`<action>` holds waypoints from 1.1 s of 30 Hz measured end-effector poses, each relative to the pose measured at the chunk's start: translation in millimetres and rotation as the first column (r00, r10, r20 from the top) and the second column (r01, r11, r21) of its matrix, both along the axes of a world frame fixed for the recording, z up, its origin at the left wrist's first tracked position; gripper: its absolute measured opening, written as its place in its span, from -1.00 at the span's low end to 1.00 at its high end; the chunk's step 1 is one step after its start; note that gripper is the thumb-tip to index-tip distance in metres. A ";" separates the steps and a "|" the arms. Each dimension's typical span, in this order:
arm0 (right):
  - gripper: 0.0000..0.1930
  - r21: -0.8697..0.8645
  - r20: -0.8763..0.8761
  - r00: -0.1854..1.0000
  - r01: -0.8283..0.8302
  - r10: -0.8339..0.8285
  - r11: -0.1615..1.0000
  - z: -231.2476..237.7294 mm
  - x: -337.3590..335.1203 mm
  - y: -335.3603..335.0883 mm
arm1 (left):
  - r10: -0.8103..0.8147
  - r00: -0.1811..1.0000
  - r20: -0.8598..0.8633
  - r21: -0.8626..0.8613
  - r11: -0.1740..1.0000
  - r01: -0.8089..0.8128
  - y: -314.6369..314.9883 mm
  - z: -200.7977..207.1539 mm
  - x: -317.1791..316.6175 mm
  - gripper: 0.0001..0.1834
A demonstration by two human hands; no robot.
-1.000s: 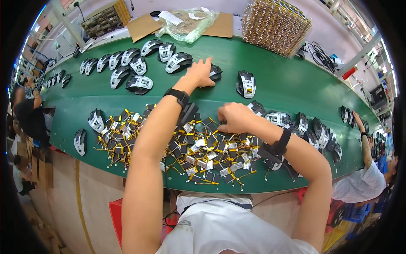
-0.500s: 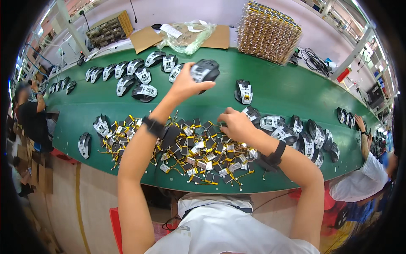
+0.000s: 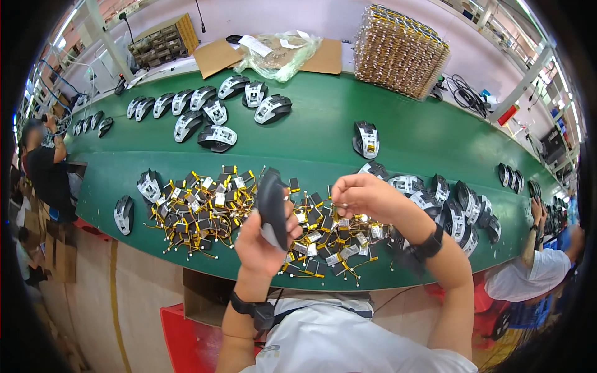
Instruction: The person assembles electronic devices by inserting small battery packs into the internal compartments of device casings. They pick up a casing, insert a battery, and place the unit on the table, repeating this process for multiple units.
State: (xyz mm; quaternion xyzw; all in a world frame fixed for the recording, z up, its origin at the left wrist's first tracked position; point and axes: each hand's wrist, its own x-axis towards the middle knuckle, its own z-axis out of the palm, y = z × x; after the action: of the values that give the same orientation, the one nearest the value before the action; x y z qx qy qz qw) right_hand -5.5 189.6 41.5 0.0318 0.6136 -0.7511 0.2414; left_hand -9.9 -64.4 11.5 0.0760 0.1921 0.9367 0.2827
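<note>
My left hand is closed round a black and grey computer mouse, held on edge above the near side of the table. Its dark, smooth side faces right. To its right, my right hand makes a pinch just over a pile of small batteries with yellow ends and thin wires. At those fingertips shows a small pale plug, like the ones on the battery wires; the battery itself cannot be told from the pile behind. Several open-topped mice lie beside my right wrist.
More mice stand at the back left of the green table, and a lone one sits right of centre. Behind are a tall stack of trays, cardboard and plastic wrap. One person works far left, another far right.
My left hand has brought the mouse from the back of the table down toward me and turned it on edge. My right hand has lifted slightly from the pile, fingers pinched.
</note>
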 end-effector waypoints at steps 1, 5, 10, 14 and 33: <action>-0.85 -0.157 0.056 0.998 0.038 -0.029 0.987 5.5 9.0 -0.8 | 0.031 0.999 0.039 -0.052 0.998 -0.029 2.1 -5.6 7.0 -0.24; -0.83 -0.328 0.024 0.986 0.166 -0.168 0.930 6.0 58.7 -21.4 | 0.016 0.999 -0.039 -0.316 0.948 -0.028 16.4 -11.2 23.5 -0.32; -0.83 -0.500 0.072 0.925 0.357 -0.373 0.789 -14.3 82.4 -46.1 | -0.099 0.991 -0.090 -0.325 0.944 0.065 29.9 -8.0 25.8 -0.32; -0.76 -0.470 -0.094 0.919 0.299 -0.384 0.830 -17.2 97.4 -49.2 | -0.001 0.997 -0.075 -0.378 0.925 -0.027 27.4 -19.6 28.6 -0.35; -0.65 0.231 -0.957 0.287 0.826 -0.031 0.514 -19.9 88.4 -67.3 | -0.047 0.985 -0.169 -0.398 0.917 -0.024 38.4 0.1 40.1 -0.22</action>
State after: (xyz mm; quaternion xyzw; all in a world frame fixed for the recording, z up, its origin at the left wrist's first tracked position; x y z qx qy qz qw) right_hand 82.9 122.3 21.6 -0.0826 0.8361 -0.3800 -0.3869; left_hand 30.2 -26.1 11.6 0.1000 0.4021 0.8660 0.2799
